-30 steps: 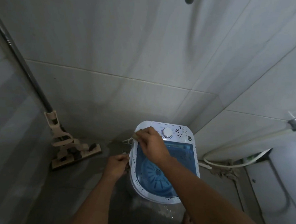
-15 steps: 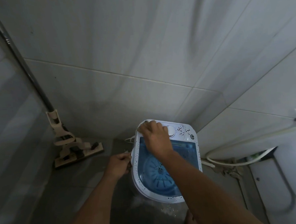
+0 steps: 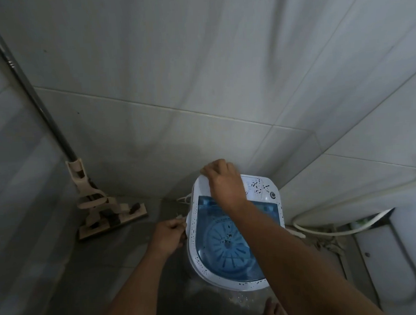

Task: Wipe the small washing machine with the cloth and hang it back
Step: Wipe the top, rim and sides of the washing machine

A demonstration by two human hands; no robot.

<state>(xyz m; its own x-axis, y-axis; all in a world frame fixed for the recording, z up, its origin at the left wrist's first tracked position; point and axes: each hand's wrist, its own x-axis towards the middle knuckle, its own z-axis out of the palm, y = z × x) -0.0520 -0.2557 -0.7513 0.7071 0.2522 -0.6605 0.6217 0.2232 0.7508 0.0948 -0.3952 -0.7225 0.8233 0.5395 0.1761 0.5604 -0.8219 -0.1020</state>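
Pressing down at the washing machine [image 3: 233, 240]'s 11 o'clock corner with right hand [image 3: 224, 180] curled, cloth hidden beneath, probably soft and limp, best bunched in the palm; left hand [image 3: 169, 234] clamped on the rim at 9 o'clock, steadying a likely light tub.

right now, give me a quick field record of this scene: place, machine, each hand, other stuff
place: tiled corner, grey floor
machine: small washing machine, white rim with dark specks, blue see-through lid
right hand: pressed on the back-left corner of its top; cloth not clearly visible
left hand: curled at its left side
other: mop leaning at left, hose at right
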